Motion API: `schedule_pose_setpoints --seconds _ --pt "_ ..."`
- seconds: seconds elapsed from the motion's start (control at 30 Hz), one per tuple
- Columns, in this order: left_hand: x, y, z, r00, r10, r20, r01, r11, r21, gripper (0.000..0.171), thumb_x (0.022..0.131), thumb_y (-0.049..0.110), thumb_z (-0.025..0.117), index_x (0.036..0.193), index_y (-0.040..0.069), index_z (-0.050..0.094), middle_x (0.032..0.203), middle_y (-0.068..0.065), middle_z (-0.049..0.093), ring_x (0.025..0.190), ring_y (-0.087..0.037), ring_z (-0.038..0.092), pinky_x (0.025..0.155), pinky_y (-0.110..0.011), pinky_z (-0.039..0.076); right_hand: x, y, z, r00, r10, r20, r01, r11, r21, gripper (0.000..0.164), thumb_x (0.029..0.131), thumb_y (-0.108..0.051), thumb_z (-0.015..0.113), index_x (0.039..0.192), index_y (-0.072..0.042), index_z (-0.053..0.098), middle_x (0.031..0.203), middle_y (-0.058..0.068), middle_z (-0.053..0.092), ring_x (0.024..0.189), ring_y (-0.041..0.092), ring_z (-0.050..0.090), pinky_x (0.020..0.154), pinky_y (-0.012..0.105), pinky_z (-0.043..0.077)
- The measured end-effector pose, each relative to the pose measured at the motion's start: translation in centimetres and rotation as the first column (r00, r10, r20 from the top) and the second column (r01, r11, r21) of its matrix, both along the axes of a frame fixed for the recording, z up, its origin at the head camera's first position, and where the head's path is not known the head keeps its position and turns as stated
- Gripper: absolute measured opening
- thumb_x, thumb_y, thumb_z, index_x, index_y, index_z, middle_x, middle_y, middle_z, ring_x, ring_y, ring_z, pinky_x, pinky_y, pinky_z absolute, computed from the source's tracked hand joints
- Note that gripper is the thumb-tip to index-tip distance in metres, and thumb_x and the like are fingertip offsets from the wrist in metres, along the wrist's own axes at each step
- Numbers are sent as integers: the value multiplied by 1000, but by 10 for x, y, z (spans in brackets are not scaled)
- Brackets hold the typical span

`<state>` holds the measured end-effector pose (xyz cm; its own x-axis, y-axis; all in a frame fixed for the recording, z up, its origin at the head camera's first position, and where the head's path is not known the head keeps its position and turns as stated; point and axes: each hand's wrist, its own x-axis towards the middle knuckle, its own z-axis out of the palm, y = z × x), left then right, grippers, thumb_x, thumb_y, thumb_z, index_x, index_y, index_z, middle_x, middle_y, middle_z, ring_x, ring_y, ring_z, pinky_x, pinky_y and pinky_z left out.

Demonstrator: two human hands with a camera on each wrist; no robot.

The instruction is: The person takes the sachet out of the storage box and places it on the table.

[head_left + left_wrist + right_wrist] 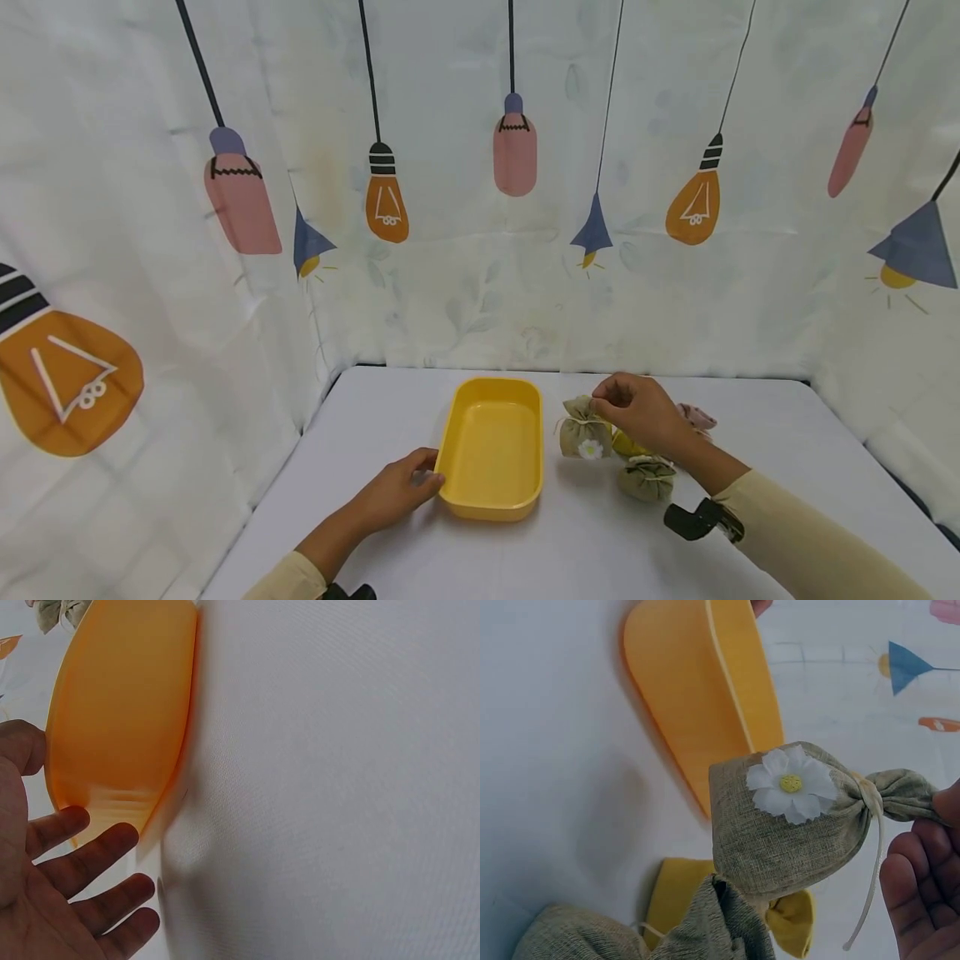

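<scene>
My right hand (637,412) pinches the gathered top of a grey-green fabric pouch (586,435) between thumb and fingers. The pouch hangs above the table, tied with a pale cord and bearing a white flower (792,784) with a yellow centre. Beside it is a yellow rectangular plastic tray (491,510). At the tray's left side, my left hand (397,492) holds the rim, thumb over the edge and index finger against the outer wall; its other fingers (112,907) are spread. Under the right hand lie another green pouch (647,479) and a yellow pouch (682,889).
A pink fabric piece (699,418), partly hidden by the right hand, lies further right. Everything rests on a white-covered table (585,550). A white curtain (450,292) printed with lamps hangs behind and at the sides.
</scene>
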<state>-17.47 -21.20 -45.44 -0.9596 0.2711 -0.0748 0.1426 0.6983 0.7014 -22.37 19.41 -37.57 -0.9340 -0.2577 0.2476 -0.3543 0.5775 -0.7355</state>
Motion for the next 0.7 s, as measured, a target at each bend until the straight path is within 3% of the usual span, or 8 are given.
schedule_pose_setpoints --seconds 0.4,0.57,0.7 --pt "-1 -1 2 1000 1 25 -1 1000 -15 53 101 48 63 141 14 56 134 -3 64 132 -34 53 106 -64 39 -1 10 -10 1000 -14 12 14 1000 10 5 97 -15 73 96 -12 70 85 -1 66 77 19 59 62 31 50" --pt "-1 -3 5 1000 -8 17 8 999 -37 56 100 50 62 142 14 55 133 -3 64 129 -33 55 104 -62 42 4 14 -11 1000 6 19 -7 999 32 7 98 -19 72 98 -13 69 88 -3 67 80 18 60 63 30 51" --pt "-2 -3 9 1000 16 8 -15 997 -70 61 100 51 63 144 11 53 133 -4 64 128 -32 56 103 -60 44 9 19 -13 999 -19 -31 21 995 96 6 99 -18 71 102 -13 70 88 -5 68 81 16 62 65 31 52"
